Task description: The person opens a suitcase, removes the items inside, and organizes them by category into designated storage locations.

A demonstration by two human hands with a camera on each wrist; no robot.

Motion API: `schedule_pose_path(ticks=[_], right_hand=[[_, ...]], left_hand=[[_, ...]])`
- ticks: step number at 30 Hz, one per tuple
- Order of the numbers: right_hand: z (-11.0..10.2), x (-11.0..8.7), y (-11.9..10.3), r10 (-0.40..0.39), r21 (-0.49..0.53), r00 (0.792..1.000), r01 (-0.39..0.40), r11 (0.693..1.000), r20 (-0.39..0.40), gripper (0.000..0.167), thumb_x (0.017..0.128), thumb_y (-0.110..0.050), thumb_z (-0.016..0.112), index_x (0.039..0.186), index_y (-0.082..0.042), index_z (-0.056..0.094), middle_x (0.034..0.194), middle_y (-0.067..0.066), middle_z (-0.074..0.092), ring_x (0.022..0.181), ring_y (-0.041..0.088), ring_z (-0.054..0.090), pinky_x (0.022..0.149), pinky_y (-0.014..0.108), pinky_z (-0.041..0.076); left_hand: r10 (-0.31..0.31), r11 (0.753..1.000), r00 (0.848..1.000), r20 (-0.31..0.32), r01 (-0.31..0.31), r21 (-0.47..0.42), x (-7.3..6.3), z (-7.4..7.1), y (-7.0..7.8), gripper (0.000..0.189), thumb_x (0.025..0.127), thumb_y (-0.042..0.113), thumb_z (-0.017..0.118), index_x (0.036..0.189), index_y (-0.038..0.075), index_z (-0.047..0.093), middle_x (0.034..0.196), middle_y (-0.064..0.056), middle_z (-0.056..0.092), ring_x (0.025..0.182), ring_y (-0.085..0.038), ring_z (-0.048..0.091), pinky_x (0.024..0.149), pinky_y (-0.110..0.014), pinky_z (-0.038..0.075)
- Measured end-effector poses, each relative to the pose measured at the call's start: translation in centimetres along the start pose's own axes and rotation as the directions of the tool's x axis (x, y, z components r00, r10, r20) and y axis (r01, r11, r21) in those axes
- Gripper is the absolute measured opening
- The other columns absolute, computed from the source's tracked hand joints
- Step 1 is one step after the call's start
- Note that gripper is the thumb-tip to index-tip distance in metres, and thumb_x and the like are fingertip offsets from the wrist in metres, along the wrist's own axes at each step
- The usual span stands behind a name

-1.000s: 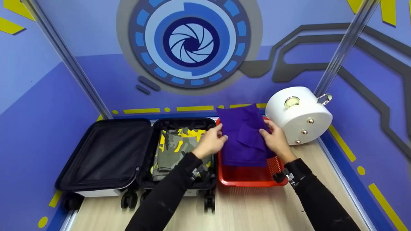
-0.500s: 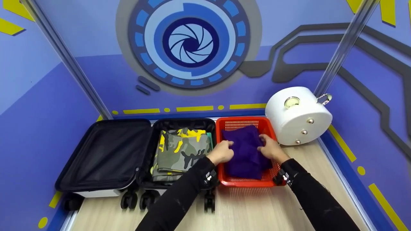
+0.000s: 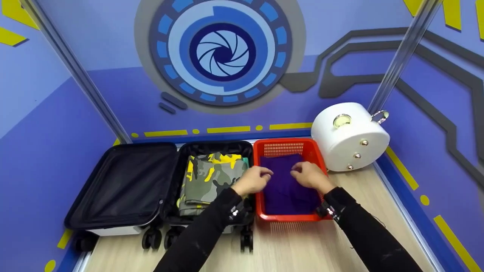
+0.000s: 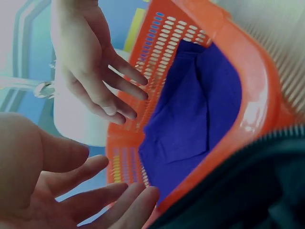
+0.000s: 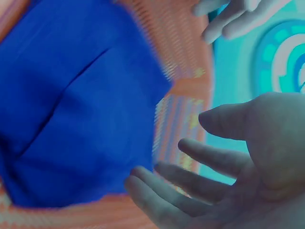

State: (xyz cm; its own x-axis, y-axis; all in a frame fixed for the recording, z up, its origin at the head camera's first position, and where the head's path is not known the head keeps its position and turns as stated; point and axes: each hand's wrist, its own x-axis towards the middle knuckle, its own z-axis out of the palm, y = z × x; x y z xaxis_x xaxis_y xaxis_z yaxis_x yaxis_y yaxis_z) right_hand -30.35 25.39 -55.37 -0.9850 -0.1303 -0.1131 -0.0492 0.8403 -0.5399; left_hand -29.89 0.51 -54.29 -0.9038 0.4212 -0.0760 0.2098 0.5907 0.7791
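A folded purple cloth [image 3: 289,192] lies flat in the red plastic basket [image 3: 293,218]. Over the basket's left side is my left hand [image 3: 252,180], its fingers loosely bent with nothing between them. My right hand [image 3: 311,176] hovers above the cloth's right part, also holding nothing. In the left wrist view both hands are apart from the purple cloth [image 4: 190,109], fingers spread. The right wrist view shows the relaxed fingers [image 5: 190,183] beside the cloth [image 5: 90,109], clear of it.
Left of the basket an open suitcase [image 3: 171,211] holds folded camouflage clothing [image 3: 211,177]; its black-lined other half [image 3: 124,185] lies farther left. A white round case [image 3: 348,139] stands behind the basket on the right, near the wall.
The purple cloth has gone down from the raised hands into the basket and now lies flatter. Both hands have let go of it and lifted slightly.
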Motion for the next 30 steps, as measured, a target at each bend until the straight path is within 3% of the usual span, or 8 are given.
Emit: schedule_pose_path(ticks=[2,5,8,11,15,20,26,30], right_hand=[[0.2,0.1,-1.8,-0.035,0.059,0.999,0.036,0.998,-0.013,0.032,0.107,-0.022,0.067,0.128,0.000,0.078,0.127,0.023,0.079,0.118,0.040,0.075,0.106,0.056,0.057],[0.9,0.3,-4.7,-0.052,0.193,0.999,0.052,0.980,-0.002,0.028,0.109,-0.020,0.066,0.127,-0.002,0.078,0.118,0.019,0.081,0.101,0.030,0.080,0.093,0.049,0.064],[2.0,0.5,-7.4,-0.053,0.331,0.997,0.033,0.943,0.052,0.029,0.110,-0.019,0.066,0.130,-0.002,0.077,0.112,0.019,0.082,0.087,0.024,0.082,0.082,0.044,0.068],[3.3,0.8,-9.7,-0.063,0.424,0.992,0.011,0.905,0.110,0.032,0.110,-0.018,0.065,0.135,0.001,0.073,0.114,0.021,0.081,0.087,0.025,0.082,0.083,0.043,0.069],[5.0,1.0,-12.0,-0.066,0.452,0.986,-0.010,0.892,0.153,0.041,0.111,-0.020,0.065,0.145,0.003,0.066,0.124,0.022,0.077,0.100,0.033,0.082,0.089,0.041,0.068],[6.8,1.3,-14.2,-0.070,0.314,0.987,0.022,0.949,0.143,0.060,0.109,-0.028,0.066,0.160,0.002,0.052,0.152,0.024,0.065,0.137,0.038,0.067,0.115,0.052,0.056],[8.8,1.7,-16.0,-0.008,0.262,0.984,-0.040,0.964,0.179,0.079,0.110,-0.035,0.065,0.172,0.002,0.031,0.177,0.026,0.035,0.166,0.040,0.036,0.134,0.055,0.034],[9.6,1.9,-16.8,0.039,0.266,0.971,-0.103,0.959,0.236,0.084,0.112,-0.040,0.061,0.175,-0.001,0.021,0.183,0.024,0.021,0.172,0.038,0.022,0.137,0.055,0.027]], left_hand=[[-0.002,0.999,0.999,-0.055,0.000,-0.037,-0.1,-1.3,-0.6,0.032,0.108,0.008,0.056,0.127,0.004,0.080,0.110,-0.015,0.078,0.079,-0.012,0.062,0.076,-0.027,0.053],[-0.031,0.997,0.990,-0.139,0.022,-0.069,-0.3,-3.8,-1.6,0.032,0.109,0.008,0.055,0.127,0.001,0.079,0.107,-0.018,0.077,0.065,-0.009,0.054,0.064,-0.024,0.047],[-0.068,0.998,0.971,-0.231,0.066,-0.018,-0.8,-6.4,-3.0,0.031,0.109,0.015,0.058,0.129,0.002,0.079,0.119,-0.016,0.080,0.074,-0.013,0.062,0.073,-0.029,0.054],[-0.099,0.992,0.953,-0.287,0.118,0.048,-1.8,-8.8,-4.9,0.032,0.110,0.019,0.060,0.130,0.004,0.079,0.122,-0.015,0.081,0.091,-0.024,0.072,0.090,-0.041,0.060],[-0.139,0.973,0.933,-0.332,0.190,0.127,-3.4,-11.1,-7.9,0.033,0.109,0.024,0.062,0.130,0.006,0.079,0.121,-0.014,0.082,0.110,-0.034,0.077,0.102,-0.051,0.058],[-0.194,0.941,0.895,-0.402,0.286,0.182,-5.6,-12.8,-11.6,0.034,0.105,0.025,0.065,0.129,0.006,0.080,0.123,-0.016,0.082,0.116,-0.039,0.076,0.104,-0.055,0.057],[-0.295,0.911,0.892,-0.342,0.371,0.182,-8.0,-13.4,-13.8,0.056,0.109,0.033,0.065,0.154,0.000,0.060,0.153,-0.030,0.064,0.144,-0.052,0.059,0.121,-0.062,0.047],[-0.303,0.904,0.888,-0.346,0.383,0.189,-8.9,-13.8,-14.2,0.061,0.109,0.031,0.064,0.158,-0.003,0.054,0.152,-0.032,0.063,0.141,-0.052,0.060,0.119,-0.062,0.047]])
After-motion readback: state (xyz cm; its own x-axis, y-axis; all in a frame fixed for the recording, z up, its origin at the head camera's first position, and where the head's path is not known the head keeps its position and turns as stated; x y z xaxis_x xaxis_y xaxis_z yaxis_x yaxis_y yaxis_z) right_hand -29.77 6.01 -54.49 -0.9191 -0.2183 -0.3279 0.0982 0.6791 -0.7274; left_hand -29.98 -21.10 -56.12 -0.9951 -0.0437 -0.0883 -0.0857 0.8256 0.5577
